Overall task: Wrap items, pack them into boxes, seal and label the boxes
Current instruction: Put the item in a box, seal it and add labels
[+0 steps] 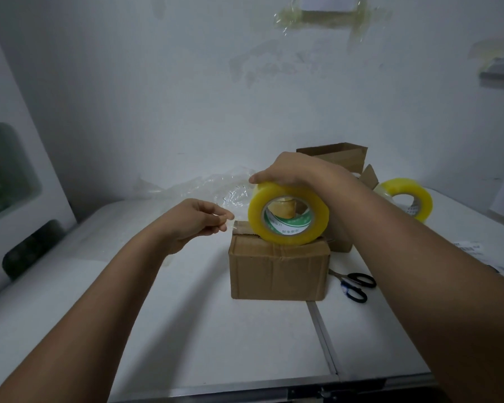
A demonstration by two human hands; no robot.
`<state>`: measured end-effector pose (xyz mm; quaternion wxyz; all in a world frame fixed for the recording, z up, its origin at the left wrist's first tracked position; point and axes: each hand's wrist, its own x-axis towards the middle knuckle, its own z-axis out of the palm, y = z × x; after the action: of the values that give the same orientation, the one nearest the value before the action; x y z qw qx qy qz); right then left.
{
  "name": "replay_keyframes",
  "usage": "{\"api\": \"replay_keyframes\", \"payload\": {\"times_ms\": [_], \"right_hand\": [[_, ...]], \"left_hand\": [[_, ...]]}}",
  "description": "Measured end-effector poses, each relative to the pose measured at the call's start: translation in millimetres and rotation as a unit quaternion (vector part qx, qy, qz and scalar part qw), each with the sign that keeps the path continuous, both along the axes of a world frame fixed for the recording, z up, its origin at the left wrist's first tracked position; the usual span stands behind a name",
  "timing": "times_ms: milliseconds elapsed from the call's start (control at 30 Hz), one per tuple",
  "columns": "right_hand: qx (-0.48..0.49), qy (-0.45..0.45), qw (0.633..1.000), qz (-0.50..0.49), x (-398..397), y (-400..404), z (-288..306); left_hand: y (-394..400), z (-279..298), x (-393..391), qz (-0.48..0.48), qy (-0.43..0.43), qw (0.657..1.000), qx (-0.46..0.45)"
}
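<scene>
A small closed cardboard box (278, 271) stands in the middle of the white table (216, 330). A big yellow tape roll (288, 215) stands on edge on the box's top. My right hand (288, 170) grips the roll from above, thumb at its left rim. My left hand (198, 221) pinches the clear free end of the tape at the box's top left edge, just left of the roll.
Black-handled scissors (354, 285) lie right of the box. A second yellow tape roll (406, 199) and open cardboard boxes (338, 157) stand behind, at the right. Crumpled clear plastic wrap (204, 187) lies at the back. Printed labels (472, 248) lie at the right edge.
</scene>
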<state>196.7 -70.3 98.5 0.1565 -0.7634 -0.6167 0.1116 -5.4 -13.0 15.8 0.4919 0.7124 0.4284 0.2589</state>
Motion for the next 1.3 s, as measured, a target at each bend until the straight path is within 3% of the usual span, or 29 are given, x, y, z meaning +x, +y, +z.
{"api": "replay_keyframes", "payload": {"times_ms": [233, 367, 500, 667, 800, 900, 1300], "right_hand": [[-0.039, -0.042, 0.998, 0.008, -15.4, 4.8, 5.4], [-0.027, -0.081, 0.996, 0.001, -28.5, 7.8, 5.1], [-0.047, -0.027, 0.999, 0.010, -26.2, -1.9, 16.3], [-0.042, -0.028, 0.999, 0.014, -7.3, -4.8, 19.8], [0.001, 0.042, 0.999, 0.018, -2.9, -5.5, 1.9], [0.016, 0.042, 0.999, 0.026, -4.5, -4.9, -1.3], [0.053, 0.011, 0.998, 0.044, -17.7, 0.5, -7.2]], "left_hand": [[17.7, 17.1, -42.6, 0.021, 0.007, 1.000, -0.016], [11.5, -1.8, -35.4, 0.065, 0.000, 0.997, -0.047], [7.7, -30.2, -25.0, 0.080, -0.032, 0.995, -0.048], [3.5, -49.9, -13.2, 0.099, -0.031, 0.995, -0.002], [0.0, -64.6, -4.8, 0.134, -0.025, 0.990, 0.035], [-3.2, -72.4, 3.4, 0.145, -0.011, 0.987, 0.061], [-10.3, -78.2, 24.9, 0.062, 0.070, 0.995, 0.014]]}}
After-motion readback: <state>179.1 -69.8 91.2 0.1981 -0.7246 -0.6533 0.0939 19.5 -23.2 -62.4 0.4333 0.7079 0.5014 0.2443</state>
